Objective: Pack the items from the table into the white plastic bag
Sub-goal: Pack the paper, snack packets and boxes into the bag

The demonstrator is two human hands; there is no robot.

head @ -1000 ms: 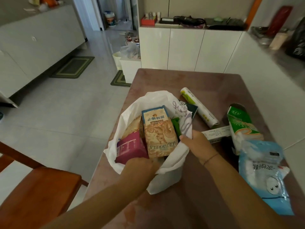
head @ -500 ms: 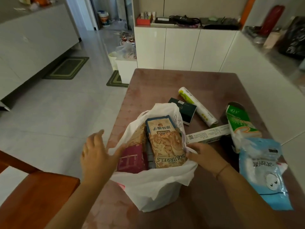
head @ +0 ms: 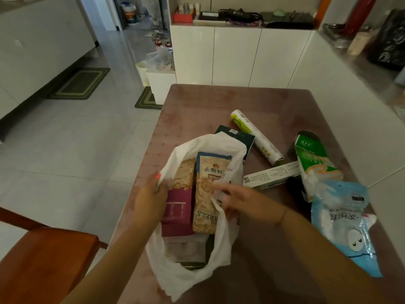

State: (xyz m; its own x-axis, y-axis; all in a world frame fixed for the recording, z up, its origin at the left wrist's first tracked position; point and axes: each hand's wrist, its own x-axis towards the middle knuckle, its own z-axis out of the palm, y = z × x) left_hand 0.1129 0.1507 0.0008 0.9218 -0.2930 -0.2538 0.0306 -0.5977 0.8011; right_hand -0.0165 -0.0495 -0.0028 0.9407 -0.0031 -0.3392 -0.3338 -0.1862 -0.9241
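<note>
The white plastic bag (head: 192, 275) lies open on the brown table (head: 219, 102). Inside it are a tan nut packet (head: 208, 198) and a maroon packet (head: 177, 213). My left hand (head: 151, 198) grips the bag's left rim. My right hand (head: 238, 200) holds the bag's right rim, blurred by motion. Out on the table lie a dark green box (head: 241, 137), a white roll (head: 256, 137), a long white carton (head: 271, 175), a green-and-white pack (head: 315, 163) and a blue pouch (head: 344, 224).
A wooden chair (head: 41, 260) stands at the lower left beside the table. White cabinets (head: 236, 55) line the far wall and a counter (head: 372, 69) runs along the right. Green mats (head: 81, 83) lie on the tiled floor.
My left hand, open beside the bag half a second ago, now grips its left rim. My right hand shifted along the right rim. The bag's mouth is pulled wider and nearer.
</note>
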